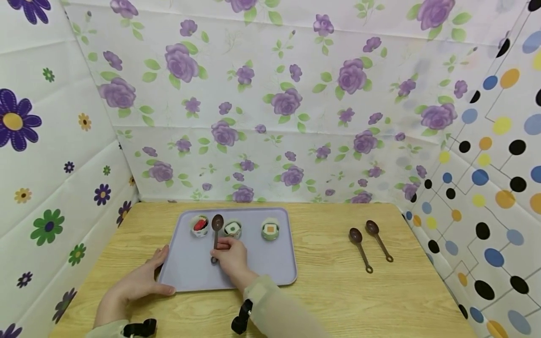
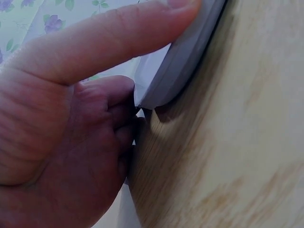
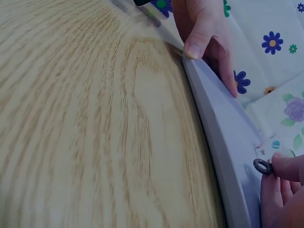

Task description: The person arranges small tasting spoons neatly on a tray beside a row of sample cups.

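Observation:
My right hand (image 1: 232, 260) pinches the handle of a dark brown spoon (image 1: 217, 221) over the lavender tray (image 1: 186, 274). Its bowl points away from me, between two small cups. In the right wrist view, the handle's ring end (image 3: 262, 166) sticks out by the thumb. At the tray's near left corner, my left hand (image 1: 137, 280) holds the rim, thumb along the front and fingers at the left side. Along the tray's back stand a cup with something red (image 1: 200, 226), a cup with a white-and-green piece (image 1: 232, 229) and a green cup with a white-and-orange square (image 1: 270, 230).
Two more brown spoons, a nearer one (image 1: 356, 236) and a farther one (image 1: 372, 228), lie side by side on the wooden table (image 1: 325, 286), right of the tray. Patterned cloth walls (image 1: 270, 103) enclose the table at the back and both sides.

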